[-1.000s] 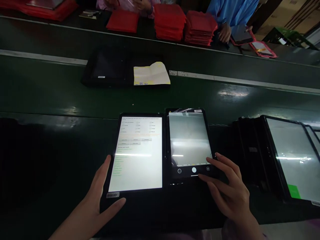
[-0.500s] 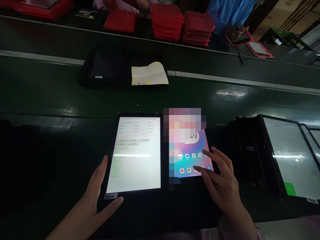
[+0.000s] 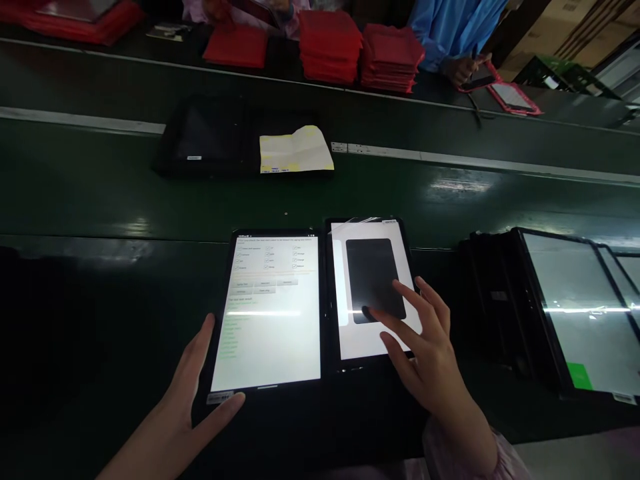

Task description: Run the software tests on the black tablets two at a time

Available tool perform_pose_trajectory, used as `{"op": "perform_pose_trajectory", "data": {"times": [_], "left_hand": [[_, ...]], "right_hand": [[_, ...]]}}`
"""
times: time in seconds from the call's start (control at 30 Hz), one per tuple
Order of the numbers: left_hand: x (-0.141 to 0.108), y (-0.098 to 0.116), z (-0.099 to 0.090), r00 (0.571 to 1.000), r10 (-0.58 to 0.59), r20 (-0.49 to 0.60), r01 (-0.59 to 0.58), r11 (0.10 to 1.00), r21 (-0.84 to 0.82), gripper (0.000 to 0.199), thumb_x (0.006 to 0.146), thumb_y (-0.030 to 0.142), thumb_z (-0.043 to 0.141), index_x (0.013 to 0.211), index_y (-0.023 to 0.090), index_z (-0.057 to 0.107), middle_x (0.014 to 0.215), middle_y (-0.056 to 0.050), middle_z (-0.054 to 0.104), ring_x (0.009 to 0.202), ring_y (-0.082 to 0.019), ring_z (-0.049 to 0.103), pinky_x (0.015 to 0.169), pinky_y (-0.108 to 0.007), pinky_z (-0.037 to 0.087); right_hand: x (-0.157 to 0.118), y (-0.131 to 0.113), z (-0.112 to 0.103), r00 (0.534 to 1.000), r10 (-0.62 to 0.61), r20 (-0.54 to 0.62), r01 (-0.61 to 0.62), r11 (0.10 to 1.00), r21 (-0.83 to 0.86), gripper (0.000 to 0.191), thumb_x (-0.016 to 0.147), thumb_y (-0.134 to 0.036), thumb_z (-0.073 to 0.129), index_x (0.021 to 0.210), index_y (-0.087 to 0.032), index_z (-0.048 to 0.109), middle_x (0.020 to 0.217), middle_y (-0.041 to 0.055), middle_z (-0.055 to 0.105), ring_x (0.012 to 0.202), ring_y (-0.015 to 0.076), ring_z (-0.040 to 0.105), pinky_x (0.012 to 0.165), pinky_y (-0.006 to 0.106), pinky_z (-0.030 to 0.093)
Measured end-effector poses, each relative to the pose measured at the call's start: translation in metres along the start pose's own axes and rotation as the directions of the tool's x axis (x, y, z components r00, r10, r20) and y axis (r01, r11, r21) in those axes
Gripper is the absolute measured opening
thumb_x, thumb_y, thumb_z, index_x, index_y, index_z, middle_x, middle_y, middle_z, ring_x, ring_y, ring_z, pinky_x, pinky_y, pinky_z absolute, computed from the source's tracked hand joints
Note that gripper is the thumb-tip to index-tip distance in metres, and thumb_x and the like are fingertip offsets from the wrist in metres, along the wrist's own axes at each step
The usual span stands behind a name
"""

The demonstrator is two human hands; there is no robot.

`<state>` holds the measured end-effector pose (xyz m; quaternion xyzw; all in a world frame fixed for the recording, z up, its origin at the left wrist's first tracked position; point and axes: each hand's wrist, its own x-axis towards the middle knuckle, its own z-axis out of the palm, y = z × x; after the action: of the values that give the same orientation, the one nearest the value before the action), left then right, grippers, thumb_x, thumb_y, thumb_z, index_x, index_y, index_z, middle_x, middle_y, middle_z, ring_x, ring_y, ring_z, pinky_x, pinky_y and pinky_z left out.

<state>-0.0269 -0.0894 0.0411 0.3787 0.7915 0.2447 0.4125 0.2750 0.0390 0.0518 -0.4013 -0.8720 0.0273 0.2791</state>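
The right tablet (image 3: 371, 267) is lying on the worktop (image 3: 280, 200), just beside the left tablet (image 3: 273, 347); the right hand (image 3: 425, 347) is hanging over its screen, fingers loosely spread, gripping nothing; the left hand (image 3: 180, 393) is spreading wide around the left tablet's near left corner; a paper sheet (image 3: 297, 150) is lying beyond; red packets (image 3: 330, 47) are standing stacked on the far side.

Left tablet (image 3: 273, 340) beside right tablet (image 3: 373, 267), paper (image 3: 297, 152) behind both

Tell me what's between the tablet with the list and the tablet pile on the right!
In the head view, a second lit tablet and the right hand, partly over its screen.
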Motion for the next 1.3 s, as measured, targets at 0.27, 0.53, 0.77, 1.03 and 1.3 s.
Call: {"op": "perform_pose_trajectory", "data": {"times": [0.27, 0.53, 0.77, 1.03, 1.3], "left_hand": [[0.002, -0.007, 0.000, 0.999, -0.025, -0.037, 0.023, 0.999, -0.047, 0.102, 0.089, 0.076, 0.056, 0.171, 0.039, 0.010, 0.182, -0.009, 0.017, 0.165, -0.044, 0.019, 0.128, -0.072, 0.019], [0.011, -0.004, 0.000, 0.998, -0.066, -0.019, 0.063, 0.992, -0.110, 0.107, 0.084, 0.075, 0.061, 0.171, 0.038, 0.011, 0.183, -0.007, 0.013, 0.164, -0.048, 0.019, 0.122, -0.076, 0.031], [0.008, -0.006, -0.001, 0.998, -0.059, -0.015, 0.057, 0.993, -0.106, 0.104, 0.086, 0.074, 0.060, 0.171, 0.039, 0.012, 0.182, -0.007, 0.015, 0.164, -0.045, 0.020, 0.126, -0.073, 0.026], [0.010, -0.005, 0.001, 0.998, -0.057, -0.025, 0.053, 0.991, -0.122, 0.105, 0.085, 0.076, 0.061, 0.171, 0.039, 0.014, 0.181, -0.006, 0.020, 0.164, -0.045, 0.022, 0.126, -0.072, 0.026], [0.010, -0.009, 0.001, 0.998, -0.059, -0.032, 0.055, 0.993, -0.100, 0.103, 0.086, 0.074, 0.060, 0.171, 0.043, 0.011, 0.181, -0.005, 0.021, 0.162, -0.046, 0.026, 0.121, -0.074, 0.037]], "right_hand": [[-0.003, 0.023, -0.008, 0.986, 0.119, -0.113, -0.130, 0.987, -0.094, 0.023, 0.103, -0.020, 0.062, 0.099, -0.027, 0.084, 0.138, 0.0065, 0.072, 0.149, 0.0399, 0.049, 0.101, 0.061, 0.063], [-0.001, 0.016, -0.009, 0.987, 0.104, -0.126, -0.110, 0.993, -0.045, 0.022, 0.105, -0.022, 0.059, 0.108, -0.026, 0.080, 0.138, 0.0100, 0.070, 0.147, 0.0379, 0.052, 0.102, 0.058, 0.062], [0.003, 0.009, 0.003, 0.993, 0.090, -0.082, -0.091, 0.996, -0.007, 0.024, 0.105, -0.022, 0.058, 0.120, -0.029, 0.075, 0.146, 0.0092, 0.064, 0.153, 0.0399, 0.044, 0.109, 0.068, 0.055], [-0.004, 0.018, 0.002, 0.979, 0.174, -0.104, -0.180, 0.982, -0.060, 0.027, 0.106, -0.026, 0.056, 0.121, -0.030, 0.078, 0.145, 0.0088, 0.066, 0.152, 0.0404, 0.045, 0.104, 0.068, 0.058], [-0.005, 0.017, -0.005, 0.967, 0.202, -0.154, -0.212, 0.976, -0.049, 0.027, 0.105, -0.022, 0.058, 0.117, -0.031, 0.080, 0.142, 0.0063, 0.070, 0.146, 0.0381, 0.054, 0.093, 0.055, 0.068]]}}
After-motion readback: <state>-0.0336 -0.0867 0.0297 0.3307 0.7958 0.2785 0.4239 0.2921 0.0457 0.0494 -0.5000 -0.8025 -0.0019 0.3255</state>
